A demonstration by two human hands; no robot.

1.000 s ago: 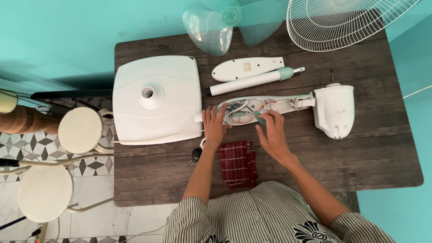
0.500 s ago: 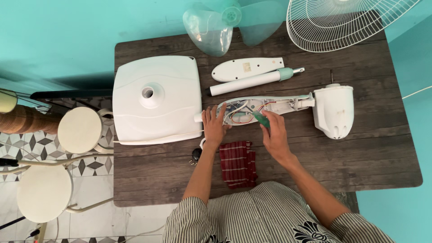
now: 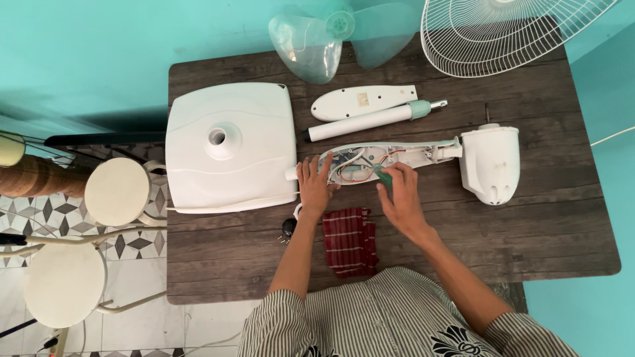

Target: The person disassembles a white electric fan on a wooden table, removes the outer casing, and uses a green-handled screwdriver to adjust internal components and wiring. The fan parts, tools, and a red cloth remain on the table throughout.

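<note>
An opened white fan neck housing [image 3: 403,153] lies across the dark wooden table [image 3: 529,218], with wires showing inside. It joins a white motor head [image 3: 491,162] at the right. My left hand [image 3: 313,186] rests on the housing's left end, fingers spread on it. My right hand [image 3: 399,195] grips a green-handled screwdriver [image 3: 382,174] whose tip points into the open housing.
A square white fan base [image 3: 228,145] lies to the left. Behind the housing lie a white cover plate [image 3: 362,101] and a white pole [image 3: 370,120]. A clear blade [image 3: 314,39] and a wire grille [image 3: 503,33] sit at the far edge. A red striped cloth [image 3: 350,241] lies near me; stools [image 3: 118,192] stand at left.
My right hand has shifted slightly with the screwdriver over the housing. The left hand stays on the housing's left end.
</note>
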